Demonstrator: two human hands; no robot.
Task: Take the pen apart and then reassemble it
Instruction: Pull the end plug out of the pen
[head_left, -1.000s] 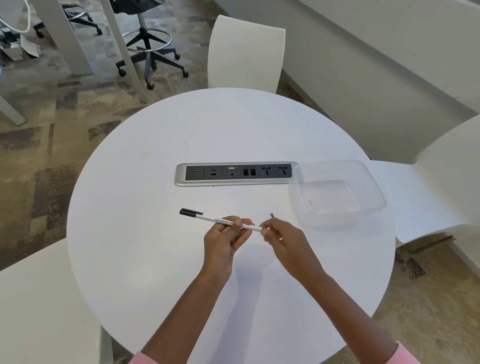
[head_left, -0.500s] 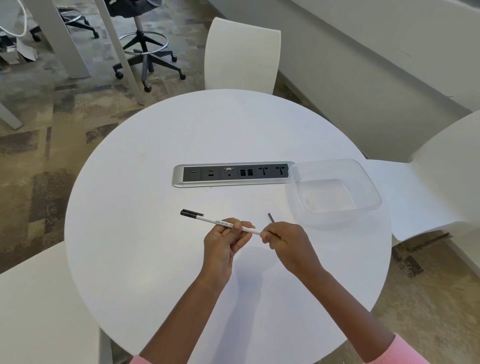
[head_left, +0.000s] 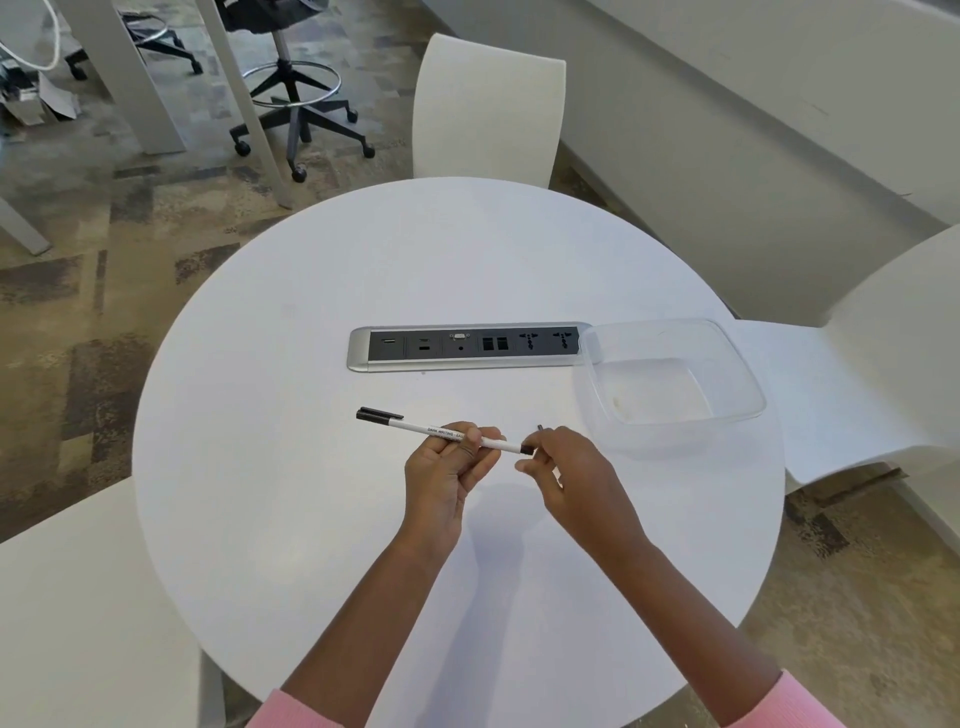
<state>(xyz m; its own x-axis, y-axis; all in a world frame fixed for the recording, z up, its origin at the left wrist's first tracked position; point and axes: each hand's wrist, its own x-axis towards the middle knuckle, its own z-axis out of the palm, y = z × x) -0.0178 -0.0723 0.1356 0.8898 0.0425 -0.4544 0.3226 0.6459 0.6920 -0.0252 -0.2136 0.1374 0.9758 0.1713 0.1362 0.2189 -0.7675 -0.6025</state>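
A white pen (head_left: 415, 427) with a black cap (head_left: 378, 414) at its left end hangs level just above the round white table (head_left: 291, 519). My left hand (head_left: 448, 473) grips the barrel near its middle. My right hand (head_left: 569, 475) is at the barrel's right end, its fingertips pinched on a small black end piece (head_left: 526, 449) there. A thin dark tip (head_left: 540, 427) pokes up just above my right thumb; what it belongs to is hidden by the hand.
A clear plastic container (head_left: 737, 374) sits on the table to the right of my hands. A silver power and data strip (head_left: 358, 351) is set into the table's middle. White chairs (head_left: 488, 104) stand around the table.
The black end piece now shows at the pen's right end by my right fingertips. The thin dark tip above my right hand sticks out less. My left hand holds the barrel as before.
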